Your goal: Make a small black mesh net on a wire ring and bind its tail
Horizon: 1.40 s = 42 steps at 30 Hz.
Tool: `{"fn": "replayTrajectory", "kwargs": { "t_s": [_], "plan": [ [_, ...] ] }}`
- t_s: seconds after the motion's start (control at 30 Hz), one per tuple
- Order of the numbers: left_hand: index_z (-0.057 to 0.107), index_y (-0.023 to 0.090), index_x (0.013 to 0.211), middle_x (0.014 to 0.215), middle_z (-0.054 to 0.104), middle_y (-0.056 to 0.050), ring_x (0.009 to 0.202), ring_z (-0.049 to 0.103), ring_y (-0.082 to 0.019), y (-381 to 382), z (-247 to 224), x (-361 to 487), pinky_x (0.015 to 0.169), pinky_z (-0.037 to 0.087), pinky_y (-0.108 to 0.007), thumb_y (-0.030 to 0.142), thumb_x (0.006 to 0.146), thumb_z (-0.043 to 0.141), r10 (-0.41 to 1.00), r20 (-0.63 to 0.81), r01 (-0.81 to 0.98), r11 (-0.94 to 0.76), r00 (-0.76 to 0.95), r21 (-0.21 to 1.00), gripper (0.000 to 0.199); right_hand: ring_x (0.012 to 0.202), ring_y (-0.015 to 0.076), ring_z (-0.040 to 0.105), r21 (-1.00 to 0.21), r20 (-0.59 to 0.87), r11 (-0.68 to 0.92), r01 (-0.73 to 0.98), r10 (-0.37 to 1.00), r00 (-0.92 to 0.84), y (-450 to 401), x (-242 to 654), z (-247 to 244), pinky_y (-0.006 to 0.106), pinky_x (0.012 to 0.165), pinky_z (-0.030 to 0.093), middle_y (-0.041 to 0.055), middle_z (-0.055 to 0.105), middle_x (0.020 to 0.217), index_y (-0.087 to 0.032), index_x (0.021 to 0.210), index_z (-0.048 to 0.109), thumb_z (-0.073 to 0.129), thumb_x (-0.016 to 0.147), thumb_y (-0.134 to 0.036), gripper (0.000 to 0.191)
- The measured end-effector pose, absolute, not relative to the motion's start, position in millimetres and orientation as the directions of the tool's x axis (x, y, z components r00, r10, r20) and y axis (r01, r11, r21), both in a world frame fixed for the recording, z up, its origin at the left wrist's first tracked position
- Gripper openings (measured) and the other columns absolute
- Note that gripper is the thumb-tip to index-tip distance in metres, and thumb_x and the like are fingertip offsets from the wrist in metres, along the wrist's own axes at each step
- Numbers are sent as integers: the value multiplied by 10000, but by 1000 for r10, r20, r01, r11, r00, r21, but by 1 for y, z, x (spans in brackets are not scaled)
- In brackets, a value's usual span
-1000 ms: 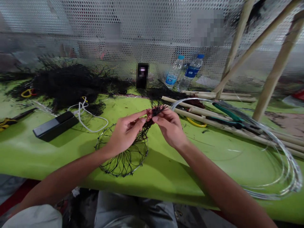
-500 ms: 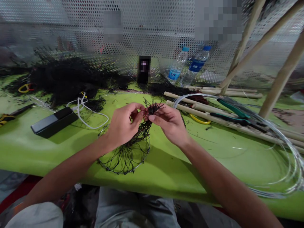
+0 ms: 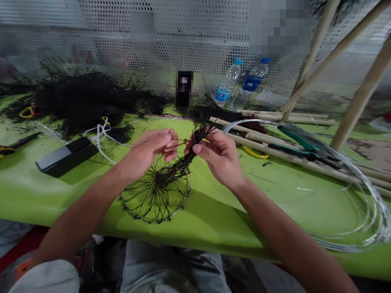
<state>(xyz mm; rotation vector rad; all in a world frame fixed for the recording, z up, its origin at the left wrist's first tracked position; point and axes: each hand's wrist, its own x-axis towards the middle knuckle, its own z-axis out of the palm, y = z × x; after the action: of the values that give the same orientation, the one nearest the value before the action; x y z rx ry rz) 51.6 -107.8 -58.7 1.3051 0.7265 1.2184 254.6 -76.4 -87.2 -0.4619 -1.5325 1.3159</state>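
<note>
A black knotted net (image 3: 171, 174) runs up from a round wire hoop (image 3: 150, 221) lying on the green table. My right hand (image 3: 218, 152) is closed on the gathered upper end of the net, where loose cord ends stick out past the fingers. A thin red cord (image 3: 182, 142) stretches from that bundle to my left hand (image 3: 159, 146), whose thumb and forefinger pinch it. The net's mesh fans out inside the hoop, below and between the hands.
A heap of black netting (image 3: 82, 93) lies at the back left, near a dark power bank (image 3: 67, 156) with a white cable. Wooden sticks (image 3: 275, 156), green-handled pliers (image 3: 297, 138) and a coil of clear line (image 3: 371, 203) are on the right. Two water bottles (image 3: 224, 89) stand behind.
My left hand has moved left, away from the right, drawing the red cord out straight. The right hand stays on the net's gathered end.
</note>
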Motion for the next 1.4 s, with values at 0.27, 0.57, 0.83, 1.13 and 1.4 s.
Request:
{"fn": "replayTrajectory", "kwargs": {
  "t_s": [0.27,0.57,0.83,1.13,1.4],
  "plan": [
    [404,207,655,683,285,17,583,361,-107,-111,-32,47,521,444,-237,308,896,674,979,186,-473,-129,77,872,375,757,135,679,-904,419,300,-303,760,-497,-75,254,-86,306,723,572,-17,720,847,-242,959,652,828,893,-346,214],
    [413,213,731,801,522,-28,881,661,-175,-104,-41,47,793,584,-300,258,954,595,983,182,-425,-171,-15,889,292,787,117,690,-874,453,243,-421,722,-523,-78,250,-89,295,761,570,-15,735,903,-243,1017,602,823,919,-305,249],
    [393,215,741,718,250,32,551,308,-89,-110,-40,56,564,467,-214,263,1027,541,987,152,-506,-106,50,856,325,863,150,705,-898,441,331,-291,700,-562,-93,253,-83,327,800,567,4,728,910,-237,993,602,791,946,-324,213],
    [426,207,723,720,167,46,540,208,-91,-97,-34,62,475,322,-198,217,1024,483,984,177,-436,-161,-6,885,307,757,134,638,-888,445,419,-189,684,-579,-96,250,-77,305,731,531,-8,694,818,-210,875,676,837,899,-434,276],
    [486,206,751,633,294,66,522,277,-72,-100,-60,62,483,297,-204,466,890,779,935,280,-390,-181,216,903,415,1068,211,704,-794,406,607,45,583,-704,-71,299,-60,388,921,591,77,746,1207,-238,1179,682,714,982,-314,214]
  ]
}}
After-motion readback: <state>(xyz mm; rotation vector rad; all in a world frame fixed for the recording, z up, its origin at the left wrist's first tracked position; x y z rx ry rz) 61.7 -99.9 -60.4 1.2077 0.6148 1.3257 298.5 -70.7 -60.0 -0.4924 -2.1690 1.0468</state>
